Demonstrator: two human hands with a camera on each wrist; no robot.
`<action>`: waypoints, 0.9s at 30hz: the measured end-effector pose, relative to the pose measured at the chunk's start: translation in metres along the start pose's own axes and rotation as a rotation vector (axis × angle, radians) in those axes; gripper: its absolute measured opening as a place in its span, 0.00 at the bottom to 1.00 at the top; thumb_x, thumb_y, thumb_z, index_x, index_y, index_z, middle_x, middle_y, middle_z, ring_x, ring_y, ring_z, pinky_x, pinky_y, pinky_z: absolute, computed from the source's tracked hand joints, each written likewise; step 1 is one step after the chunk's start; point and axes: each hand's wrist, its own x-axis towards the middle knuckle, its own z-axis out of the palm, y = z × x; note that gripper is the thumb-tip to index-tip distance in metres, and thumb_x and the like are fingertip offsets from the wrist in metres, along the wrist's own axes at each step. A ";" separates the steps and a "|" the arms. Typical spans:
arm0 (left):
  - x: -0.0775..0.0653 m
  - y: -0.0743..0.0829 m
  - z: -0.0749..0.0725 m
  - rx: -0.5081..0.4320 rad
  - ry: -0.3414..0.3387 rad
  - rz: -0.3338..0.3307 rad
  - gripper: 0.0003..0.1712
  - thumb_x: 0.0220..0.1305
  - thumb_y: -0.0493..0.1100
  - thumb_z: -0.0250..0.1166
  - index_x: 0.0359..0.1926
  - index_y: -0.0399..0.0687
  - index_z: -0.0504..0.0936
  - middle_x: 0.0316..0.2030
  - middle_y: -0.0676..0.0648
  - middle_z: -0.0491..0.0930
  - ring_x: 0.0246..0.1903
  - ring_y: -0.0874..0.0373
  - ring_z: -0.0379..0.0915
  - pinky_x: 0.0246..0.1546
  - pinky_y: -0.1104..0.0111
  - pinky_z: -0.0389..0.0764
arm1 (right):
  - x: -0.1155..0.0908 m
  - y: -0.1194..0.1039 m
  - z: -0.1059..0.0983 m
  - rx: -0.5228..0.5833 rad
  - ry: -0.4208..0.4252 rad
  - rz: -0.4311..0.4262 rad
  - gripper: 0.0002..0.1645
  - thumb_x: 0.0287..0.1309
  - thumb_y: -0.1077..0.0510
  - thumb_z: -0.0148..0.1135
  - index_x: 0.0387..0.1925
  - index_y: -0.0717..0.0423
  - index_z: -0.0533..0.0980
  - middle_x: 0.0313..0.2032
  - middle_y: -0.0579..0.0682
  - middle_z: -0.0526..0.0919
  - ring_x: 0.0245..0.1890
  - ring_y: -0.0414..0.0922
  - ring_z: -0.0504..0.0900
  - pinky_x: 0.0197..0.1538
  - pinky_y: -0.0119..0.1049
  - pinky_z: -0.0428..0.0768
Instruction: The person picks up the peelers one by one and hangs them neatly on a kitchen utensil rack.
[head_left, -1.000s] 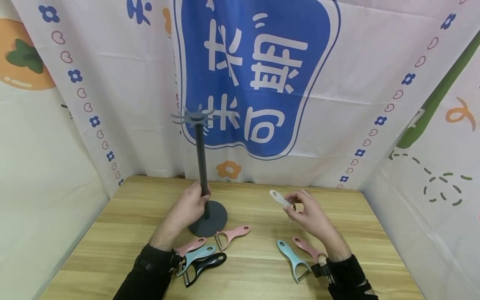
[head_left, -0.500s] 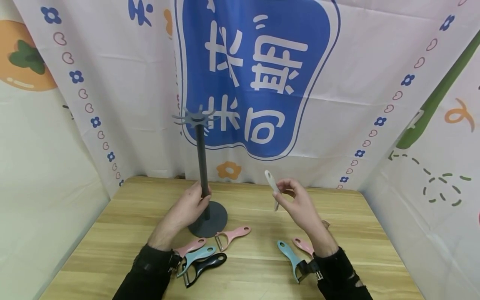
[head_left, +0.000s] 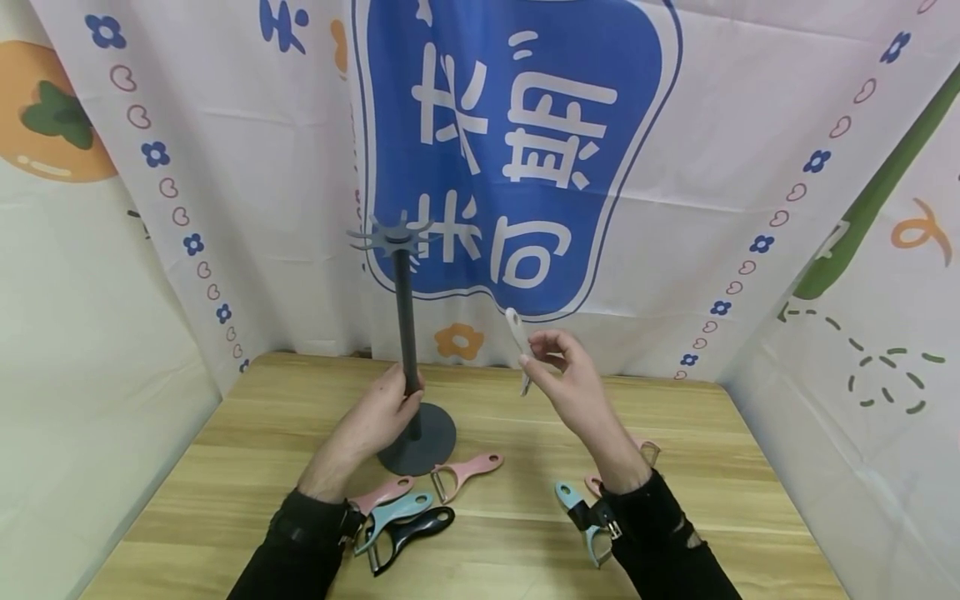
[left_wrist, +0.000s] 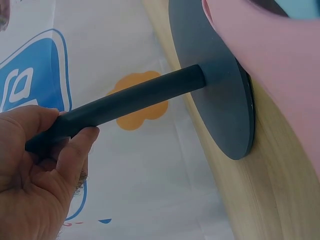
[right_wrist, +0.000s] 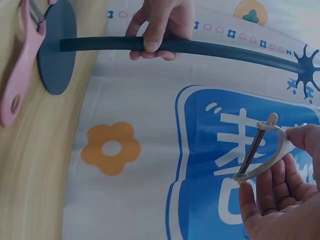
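My left hand [head_left: 378, 410] grips the post of a dark grey stand [head_left: 405, 321] partway up. The stand is upright on a round base, with a ring of curved hooks at its top. In the head view my right hand [head_left: 576, 387] pinches a white peeler [head_left: 515, 327] above the table, its holed handle end pointing up. The right wrist view shows the peeler's curved frame [right_wrist: 281, 150] and metal blade, with thumb and fingers at the frame. A gap separates the peeler from the stand. No peeler hangs on the hooks.
By the stand's base lie a pink peeler [head_left: 472, 468], another pink peeler [head_left: 384, 493], a light blue peeler [head_left: 405, 504] and a black peeler [head_left: 426, 523]. Under my right forearm are a light blue peeler [head_left: 568, 497] and pink ones, partly covered. A printed curtain [head_left: 300, 275] hangs behind.
My right hand has moved left and up with the white peeler, whose handle has turned from slanting to nearly upright. My left hand stays on the post.
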 end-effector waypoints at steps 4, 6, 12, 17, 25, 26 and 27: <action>0.000 0.000 0.000 -0.003 0.000 -0.001 0.05 0.74 0.35 0.60 0.47 0.45 0.74 0.42 0.45 0.76 0.43 0.52 0.78 0.42 0.56 0.87 | 0.007 -0.013 0.006 0.008 -0.008 -0.012 0.19 0.67 0.59 0.67 0.56 0.60 0.75 0.51 0.57 0.78 0.53 0.52 0.76 0.68 0.53 0.72; 0.000 0.000 0.001 -0.008 -0.001 -0.003 0.05 0.74 0.34 0.60 0.47 0.45 0.74 0.42 0.45 0.76 0.43 0.52 0.78 0.42 0.56 0.87 | 0.011 -0.018 0.009 0.018 -0.008 -0.033 0.19 0.67 0.62 0.67 0.56 0.61 0.75 0.51 0.57 0.77 0.53 0.53 0.76 0.68 0.54 0.72; 0.001 0.001 0.001 -0.020 -0.008 -0.018 0.05 0.74 0.34 0.59 0.48 0.43 0.74 0.41 0.45 0.75 0.42 0.51 0.78 0.41 0.58 0.87 | 0.019 -0.033 0.017 0.025 -0.015 -0.098 0.18 0.66 0.63 0.67 0.55 0.62 0.75 0.50 0.57 0.76 0.52 0.52 0.75 0.67 0.52 0.73; 0.001 0.002 0.002 -0.022 -0.014 -0.024 0.05 0.74 0.34 0.59 0.48 0.42 0.74 0.41 0.44 0.75 0.42 0.51 0.77 0.40 0.58 0.87 | 0.024 -0.041 0.020 0.034 -0.017 -0.144 0.19 0.67 0.57 0.68 0.56 0.57 0.76 0.51 0.53 0.76 0.52 0.48 0.75 0.66 0.48 0.74; 0.001 0.002 0.002 -0.015 -0.003 -0.006 0.06 0.74 0.33 0.59 0.49 0.40 0.74 0.42 0.44 0.75 0.42 0.51 0.77 0.40 0.58 0.86 | 0.036 -0.057 0.023 0.007 -0.012 -0.212 0.19 0.67 0.54 0.68 0.55 0.54 0.77 0.49 0.50 0.79 0.50 0.45 0.78 0.64 0.48 0.77; 0.001 0.003 0.002 -0.013 -0.002 -0.005 0.06 0.74 0.33 0.59 0.49 0.40 0.74 0.42 0.44 0.75 0.42 0.51 0.77 0.40 0.58 0.87 | 0.037 -0.059 0.023 0.008 -0.014 -0.214 0.19 0.67 0.53 0.68 0.55 0.54 0.77 0.49 0.50 0.79 0.50 0.45 0.78 0.64 0.47 0.77; 0.001 0.003 0.002 -0.012 -0.002 -0.005 0.06 0.74 0.33 0.59 0.49 0.40 0.74 0.42 0.44 0.75 0.42 0.51 0.77 0.40 0.59 0.87 | 0.038 -0.060 0.023 0.008 -0.016 -0.215 0.19 0.67 0.53 0.68 0.56 0.54 0.77 0.49 0.50 0.79 0.50 0.45 0.78 0.63 0.46 0.77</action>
